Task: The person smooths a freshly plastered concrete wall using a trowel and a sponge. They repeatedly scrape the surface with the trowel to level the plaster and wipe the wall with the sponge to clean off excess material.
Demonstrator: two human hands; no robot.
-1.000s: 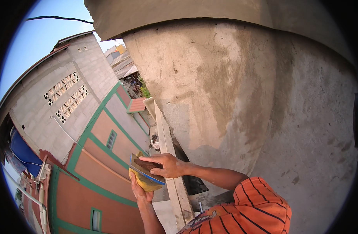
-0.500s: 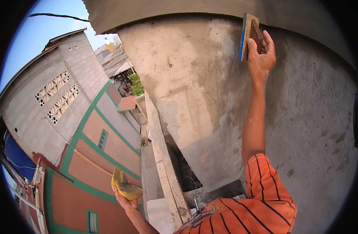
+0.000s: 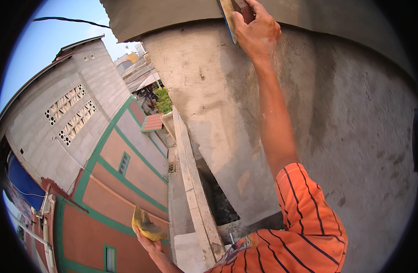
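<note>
My right hand (image 3: pixel 259 32) is raised at the top of the view, closed on a float (image 3: pixel 227 18) with a dark handle and blue edge, held at the smooth grey plaster band (image 3: pixel 177 13) above the rough, patchy wall (image 3: pixel 218 104); whether it touches the band I cannot tell. Low on the left, my left hand (image 3: pixel 147 243) grips a yellow sponge (image 3: pixel 147 227), out over the drop beside the wall.
A long pale plank (image 3: pixel 191 173) runs along the wall's foot, beside a dark gap (image 3: pixel 218 198). Below left stands a block building (image 3: pixel 95 73) with a green-trimmed lower wall (image 3: pixel 104 182) and a blue sheet or container (image 3: pixel 22 182). A black cable (image 3: pixel 68 19) crosses the sky.
A second ago sponge and float were together low in my hands. My right hand then rose with the float, and has since swung left and higher. My left hand has drawn down-left with the sponge.
</note>
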